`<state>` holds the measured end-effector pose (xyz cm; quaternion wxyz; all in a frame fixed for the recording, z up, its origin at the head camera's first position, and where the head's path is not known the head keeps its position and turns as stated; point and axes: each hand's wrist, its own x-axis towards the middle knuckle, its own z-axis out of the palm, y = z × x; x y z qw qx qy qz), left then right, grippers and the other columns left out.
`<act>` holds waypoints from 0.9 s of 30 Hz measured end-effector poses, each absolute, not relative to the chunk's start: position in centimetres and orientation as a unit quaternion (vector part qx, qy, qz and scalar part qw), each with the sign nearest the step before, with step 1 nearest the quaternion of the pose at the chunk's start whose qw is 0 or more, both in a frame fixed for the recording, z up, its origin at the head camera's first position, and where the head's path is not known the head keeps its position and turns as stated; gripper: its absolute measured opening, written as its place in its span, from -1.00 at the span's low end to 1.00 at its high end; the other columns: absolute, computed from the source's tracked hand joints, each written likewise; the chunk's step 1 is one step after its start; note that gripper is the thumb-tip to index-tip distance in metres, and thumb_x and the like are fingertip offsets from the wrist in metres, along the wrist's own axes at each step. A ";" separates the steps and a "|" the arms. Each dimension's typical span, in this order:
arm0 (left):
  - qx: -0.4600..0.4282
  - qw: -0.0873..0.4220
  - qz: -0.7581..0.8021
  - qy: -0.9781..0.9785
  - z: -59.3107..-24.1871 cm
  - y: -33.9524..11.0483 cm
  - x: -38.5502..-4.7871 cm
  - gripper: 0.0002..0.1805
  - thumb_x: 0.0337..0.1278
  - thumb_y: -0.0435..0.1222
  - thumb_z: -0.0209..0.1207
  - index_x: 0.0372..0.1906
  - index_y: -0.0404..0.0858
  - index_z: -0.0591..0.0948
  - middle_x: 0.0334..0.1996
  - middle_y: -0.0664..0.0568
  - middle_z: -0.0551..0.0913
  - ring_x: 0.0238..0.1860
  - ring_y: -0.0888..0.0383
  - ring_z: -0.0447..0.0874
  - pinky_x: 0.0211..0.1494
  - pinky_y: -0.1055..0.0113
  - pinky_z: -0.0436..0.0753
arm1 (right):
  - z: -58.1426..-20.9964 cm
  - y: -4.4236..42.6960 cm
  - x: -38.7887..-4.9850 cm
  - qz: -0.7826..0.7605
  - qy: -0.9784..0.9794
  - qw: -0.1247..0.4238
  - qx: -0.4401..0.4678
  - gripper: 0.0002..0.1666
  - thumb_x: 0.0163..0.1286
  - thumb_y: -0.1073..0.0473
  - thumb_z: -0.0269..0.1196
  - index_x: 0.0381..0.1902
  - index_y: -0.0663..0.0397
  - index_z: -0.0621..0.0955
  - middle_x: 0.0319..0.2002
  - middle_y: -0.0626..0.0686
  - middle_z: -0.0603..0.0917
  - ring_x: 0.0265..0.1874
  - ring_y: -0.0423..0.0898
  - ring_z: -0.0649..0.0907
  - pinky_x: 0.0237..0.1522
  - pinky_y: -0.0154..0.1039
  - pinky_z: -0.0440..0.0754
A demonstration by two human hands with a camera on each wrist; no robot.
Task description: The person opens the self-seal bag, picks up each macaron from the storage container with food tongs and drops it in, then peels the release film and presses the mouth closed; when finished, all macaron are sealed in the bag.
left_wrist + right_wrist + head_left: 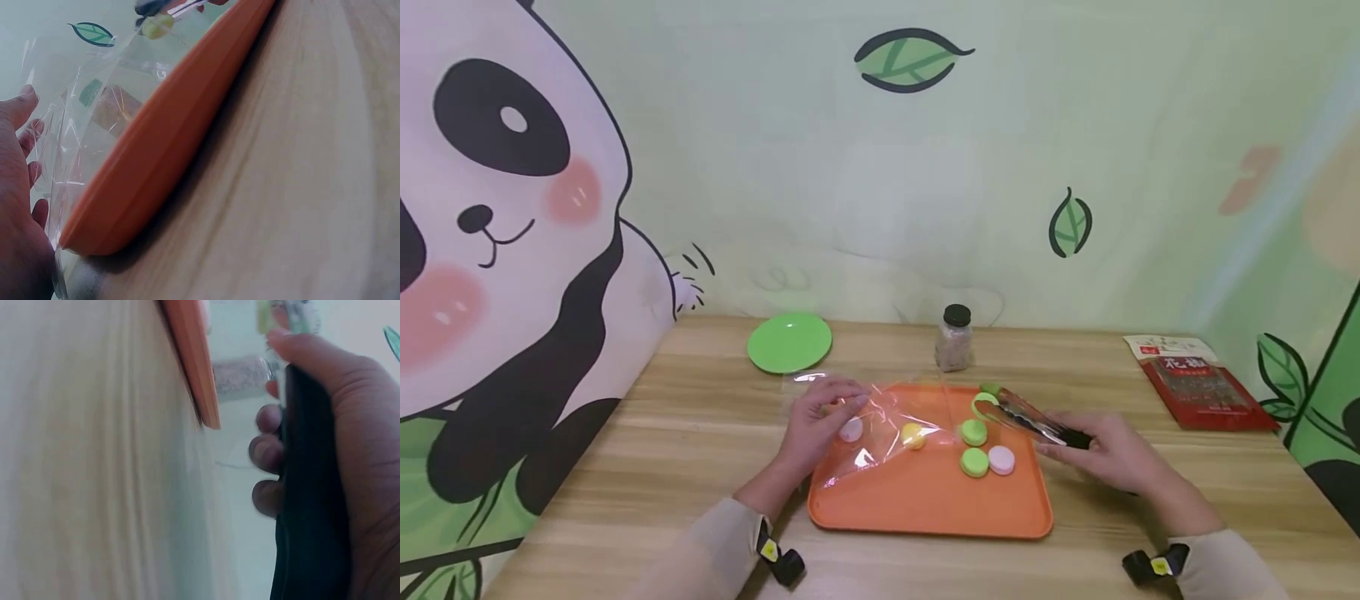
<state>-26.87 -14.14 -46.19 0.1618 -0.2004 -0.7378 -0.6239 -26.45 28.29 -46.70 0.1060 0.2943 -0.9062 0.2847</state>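
Note:
My left hand (826,421) pinches a clear plastic bag (880,408) spread over the left part of an orange tray (925,512). Through the film show a pale macaron (851,430) and a yellow macaron (913,435); whether they lie inside or under it I cannot tell. My right hand (1112,450) grips tongs (1030,417) by the black handle (312,487). Their green-tipped end is at a green macaron (984,404) near the tray's far right; a firm grip on it cannot be made out. Two green macarons (974,462) and a pale pink macaron (1002,460) lie nearer me.
Behind the tray stand a green plate (790,342) at left and a black-capped glass jar (954,340) near the wall. A red packet (1206,387) lies at the far right of the wooden table (662,467).

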 end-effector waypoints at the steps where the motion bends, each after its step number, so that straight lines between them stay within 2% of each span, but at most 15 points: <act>1: -0.197 0.161 -0.624 -0.739 -46.3 -14.2 -26.8 -0.88 0.19 -0.44 0.33 -0.19 -0.40 0.74 -0.09 -0.21 0.70 0.07 0.03 0.54 0.17 -0.09 0.45 | -46.5 28.0 -26.3 0.287 -0.904 0.104 0.300 -0.53 0.25 -0.04 0.47 0.09 -0.03 0.73 -0.03 -0.06 0.76 -0.10 -0.16 0.71 -0.12 -0.07 0.70; 5: -0.191 0.163 -0.623 -0.741 -46.7 -14.2 -26.7 -0.88 0.18 -0.44 0.34 -0.19 -0.39 0.74 -0.08 -0.19 0.70 0.07 0.05 0.54 0.17 0.01 0.47 | -45.8 26.3 -26.2 0.288 -0.892 0.095 0.336 -0.56 0.27 -0.02 0.46 0.07 -0.02 0.73 -0.13 -0.12 0.77 -0.30 -0.29 0.65 -0.31 -0.19 0.67; 9: -0.206 0.169 -0.621 -0.737 -46.8 -14.2 -26.8 -0.87 0.19 -0.44 0.33 -0.18 -0.40 0.74 -0.08 -0.20 0.71 0.07 0.06 0.55 0.15 0.19 0.48 | -45.3 24.5 -27.1 0.272 -0.888 0.080 0.361 -0.57 0.28 -0.04 0.45 0.05 -0.01 0.73 -0.37 -0.24 0.69 -0.52 -0.36 0.52 -0.52 -0.34 0.52; 12: -0.212 0.172 -0.617 -0.738 -46.8 -14.2 -27.0 -0.87 0.20 -0.43 0.33 -0.18 -0.38 0.75 -0.08 -0.19 0.71 0.07 0.08 0.55 0.16 0.17 0.47 | -44.8 23.2 -28.0 0.247 -0.893 0.064 0.370 -0.54 0.30 -0.08 0.42 0.07 0.02 0.72 -0.45 -0.26 0.61 -0.61 -0.37 0.45 -0.61 -0.39 0.41; 17: -0.213 0.171 -0.616 -0.739 -46.9 -14.2 -27.0 -0.89 0.19 -0.43 0.33 -0.19 -0.36 0.75 -0.09 -0.17 0.70 0.04 0.11 0.56 0.11 -0.14 0.48 | -43.8 20.4 -29.6 0.185 -0.898 0.049 0.397 -0.50 0.34 -0.19 0.36 0.10 -0.05 0.69 -0.45 -0.29 0.57 -0.59 -0.37 0.45 -0.57 -0.39 0.40; 19: -0.219 0.173 -0.618 -0.735 -46.8 -14.2 -27.0 -0.90 0.19 -0.45 0.32 -0.20 -0.38 0.74 -0.10 -0.20 0.70 0.03 0.09 0.56 0.06 -0.19 0.49 | -43.2 19.1 -30.1 0.180 -0.893 0.040 0.410 -0.51 0.33 -0.18 0.37 0.10 -0.07 0.68 -0.52 -0.29 0.51 -0.60 -0.36 0.44 -0.57 -0.39 0.37; 23: -0.230 0.177 -0.620 -0.729 -46.5 -14.1 -27.0 -0.89 0.18 -0.48 0.32 -0.20 -0.41 0.74 -0.11 -0.24 0.70 0.01 0.07 0.57 0.03 -0.02 0.54 | -41.9 16.9 -30.8 0.192 -0.883 0.012 0.428 -0.52 0.33 -0.08 0.40 0.12 -0.01 0.68 -0.52 -0.25 0.51 -0.61 -0.32 0.44 -0.54 -0.36 0.39; 27: -0.233 0.181 -0.618 -0.729 -46.5 -14.1 -27.0 -0.90 0.17 -0.50 0.31 -0.21 -0.43 0.74 -0.11 -0.25 0.70 0.00 0.06 0.58 -0.01 0.17 0.55 | -41.2 15.5 -31.2 0.179 -0.877 -0.009 0.445 -0.59 0.36 -0.13 0.35 0.04 -0.05 0.69 -0.46 -0.26 0.57 -0.59 -0.35 0.47 -0.50 -0.37 0.45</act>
